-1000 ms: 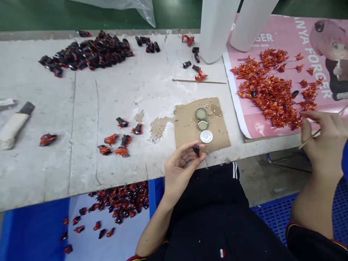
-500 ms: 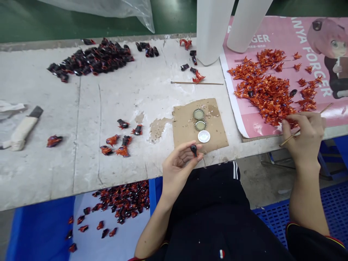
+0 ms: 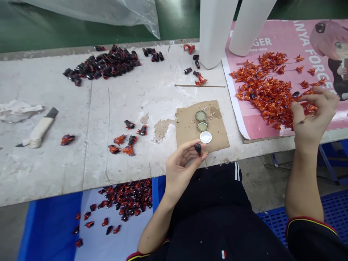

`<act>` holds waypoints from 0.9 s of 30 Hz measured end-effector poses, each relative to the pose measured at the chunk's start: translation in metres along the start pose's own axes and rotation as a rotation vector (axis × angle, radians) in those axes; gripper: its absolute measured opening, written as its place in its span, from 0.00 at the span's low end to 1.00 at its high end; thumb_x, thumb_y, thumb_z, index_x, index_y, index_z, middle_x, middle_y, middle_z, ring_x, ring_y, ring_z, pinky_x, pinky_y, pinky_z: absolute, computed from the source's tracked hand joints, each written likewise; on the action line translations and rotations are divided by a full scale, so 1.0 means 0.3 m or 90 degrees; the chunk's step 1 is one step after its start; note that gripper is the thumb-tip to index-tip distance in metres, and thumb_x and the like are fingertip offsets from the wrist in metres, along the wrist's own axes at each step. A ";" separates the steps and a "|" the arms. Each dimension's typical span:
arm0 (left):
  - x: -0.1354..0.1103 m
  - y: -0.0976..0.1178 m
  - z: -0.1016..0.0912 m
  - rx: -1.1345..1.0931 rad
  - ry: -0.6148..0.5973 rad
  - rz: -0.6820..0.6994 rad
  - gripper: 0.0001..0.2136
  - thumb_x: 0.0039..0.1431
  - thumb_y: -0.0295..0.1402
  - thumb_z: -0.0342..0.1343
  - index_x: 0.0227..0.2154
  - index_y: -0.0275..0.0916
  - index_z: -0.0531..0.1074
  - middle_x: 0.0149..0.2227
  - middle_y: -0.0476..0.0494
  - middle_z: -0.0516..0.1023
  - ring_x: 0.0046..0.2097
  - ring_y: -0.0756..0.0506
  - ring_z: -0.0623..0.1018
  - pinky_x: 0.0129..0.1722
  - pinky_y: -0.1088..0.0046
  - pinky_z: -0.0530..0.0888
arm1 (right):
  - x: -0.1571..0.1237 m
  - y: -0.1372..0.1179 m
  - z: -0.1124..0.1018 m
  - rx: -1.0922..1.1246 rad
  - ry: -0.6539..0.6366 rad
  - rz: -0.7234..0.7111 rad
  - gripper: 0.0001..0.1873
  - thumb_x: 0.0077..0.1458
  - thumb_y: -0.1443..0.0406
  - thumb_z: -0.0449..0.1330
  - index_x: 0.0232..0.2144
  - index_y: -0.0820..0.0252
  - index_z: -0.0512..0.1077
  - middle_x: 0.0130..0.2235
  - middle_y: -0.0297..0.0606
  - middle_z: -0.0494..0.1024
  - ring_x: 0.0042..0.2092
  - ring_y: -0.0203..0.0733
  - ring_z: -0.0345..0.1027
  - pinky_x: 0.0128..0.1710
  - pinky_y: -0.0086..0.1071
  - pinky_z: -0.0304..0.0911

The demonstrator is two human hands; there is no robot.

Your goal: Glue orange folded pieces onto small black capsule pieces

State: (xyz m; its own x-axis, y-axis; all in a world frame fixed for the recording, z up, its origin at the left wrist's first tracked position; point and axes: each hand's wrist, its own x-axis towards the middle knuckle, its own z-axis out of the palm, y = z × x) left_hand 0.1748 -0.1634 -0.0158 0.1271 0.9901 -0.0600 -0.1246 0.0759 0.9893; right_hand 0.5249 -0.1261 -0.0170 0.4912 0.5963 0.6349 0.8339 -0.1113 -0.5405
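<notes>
My left hand [image 3: 181,165] pinches a small black part [image 3: 198,149] between thumb and fingertips, just off the table's front edge. Beside it lies a brown cardboard piece [image 3: 187,128] carrying two bottle caps [image 3: 201,116] and a white lid [image 3: 206,137]. My right hand [image 3: 312,117] is curled at the right side of a heap of small orange parts [image 3: 268,90] on a pink poster [image 3: 285,36]. Its fingers hold a thin wooden stick [image 3: 306,118] and touch the orange pieces.
A pile of black parts [image 3: 104,65] lies at the back left, and a few joined black-and-orange pieces [image 3: 126,139] sit mid-table. A wrapped knife [image 3: 40,127], another stick [image 3: 199,86], two white tubes [image 3: 216,30] and a blue bin [image 3: 49,228] with more pieces below the table.
My right hand moved up from the table edge into the orange heap, its fingers curling tighter around the stick. My left hand kept holding the black part.
</notes>
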 end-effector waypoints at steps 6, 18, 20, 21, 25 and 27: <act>0.002 -0.012 0.019 0.000 -0.012 0.025 0.13 0.55 0.29 0.69 0.44 0.40 0.79 0.40 0.45 0.87 0.37 0.48 0.86 0.42 0.76 0.85 | -0.120 -0.238 -0.036 0.233 -0.062 0.009 0.07 0.58 0.60 0.64 0.34 0.57 0.74 0.33 0.37 0.73 0.35 0.38 0.69 0.35 0.33 0.64; 0.010 -0.062 0.025 0.116 -0.042 0.338 0.17 0.62 0.24 0.62 0.52 0.42 0.74 0.44 0.44 0.84 0.41 0.50 0.85 0.42 0.78 0.84 | -0.386 -0.529 -0.081 0.490 -0.588 0.221 0.12 0.58 0.55 0.65 0.28 0.55 0.76 0.26 0.31 0.78 0.25 0.31 0.68 0.24 0.23 0.64; 0.016 -0.066 0.024 0.156 -0.031 0.398 0.18 0.61 0.22 0.62 0.52 0.41 0.74 0.45 0.44 0.84 0.43 0.49 0.85 0.44 0.78 0.83 | -0.390 -0.539 -0.068 0.512 -0.581 0.254 0.15 0.57 0.52 0.66 0.28 0.56 0.75 0.26 0.32 0.79 0.25 0.32 0.69 0.25 0.24 0.66; 0.020 -0.065 0.023 0.175 -0.026 0.431 0.18 0.60 0.20 0.63 0.52 0.40 0.74 0.45 0.43 0.84 0.44 0.49 0.85 0.45 0.78 0.83 | -0.393 -0.544 -0.061 0.522 -0.576 0.268 0.16 0.57 0.52 0.66 0.28 0.56 0.75 0.26 0.32 0.79 0.26 0.32 0.70 0.25 0.24 0.67; 0.028 -0.048 0.017 0.218 -0.054 0.523 0.20 0.58 0.16 0.62 0.53 0.33 0.72 0.47 0.38 0.83 0.49 0.49 0.84 0.53 0.79 0.80 | -0.402 -0.555 -0.042 0.550 -0.547 0.302 0.15 0.55 0.53 0.68 0.27 0.56 0.74 0.26 0.30 0.78 0.26 0.32 0.70 0.26 0.24 0.68; 0.022 -0.038 0.014 0.228 -0.086 0.517 0.20 0.59 0.16 0.60 0.54 0.30 0.71 0.50 0.34 0.82 0.53 0.47 0.83 0.56 0.78 0.79 | -0.406 -0.555 -0.037 0.551 -0.522 0.300 0.14 0.54 0.55 0.69 0.27 0.56 0.73 0.25 0.29 0.77 0.25 0.31 0.69 0.25 0.23 0.67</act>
State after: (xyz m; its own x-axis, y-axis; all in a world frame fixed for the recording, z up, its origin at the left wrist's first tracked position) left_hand 0.1813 -0.1581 -0.0269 0.2509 0.6985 0.6702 0.0853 -0.7056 0.7035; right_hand 0.3288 -0.1889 0.0018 0.1367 0.9880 -0.0721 0.0361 -0.0777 -0.9963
